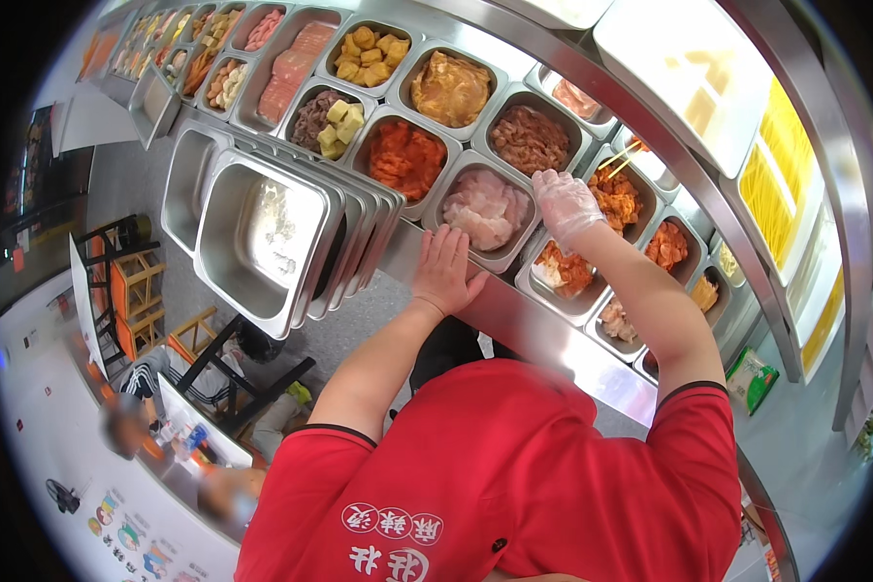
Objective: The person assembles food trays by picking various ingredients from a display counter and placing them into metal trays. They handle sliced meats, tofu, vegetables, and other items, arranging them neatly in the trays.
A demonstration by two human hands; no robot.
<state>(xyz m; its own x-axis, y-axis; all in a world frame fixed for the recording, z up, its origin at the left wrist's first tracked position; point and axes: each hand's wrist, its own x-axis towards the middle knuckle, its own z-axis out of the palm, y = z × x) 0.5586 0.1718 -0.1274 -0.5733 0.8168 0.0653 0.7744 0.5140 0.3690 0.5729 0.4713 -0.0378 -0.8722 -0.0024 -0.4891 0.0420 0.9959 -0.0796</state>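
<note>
My bare left hand lies with its fingers stretched out over the near left rim of a metal pan. Pale raw slices, fish or white meat, fill this pan. My right hand, in a clear plastic glove, is at the pan's far right corner with its fingers curled together. What those fingers hold, if anything, is hidden. Dark marinated meat sits in the pan just beyond it. To its right, red-sauced meat has thin sticks poking out. A pan of red and white pieces lies below my right wrist.
Nested empty metal pans stand at the left, beside the counter edge. Further pans hold red strips, yellow marinated meat and tofu puffs. A metal shelf rail crosses above. People sit at a table at lower left.
</note>
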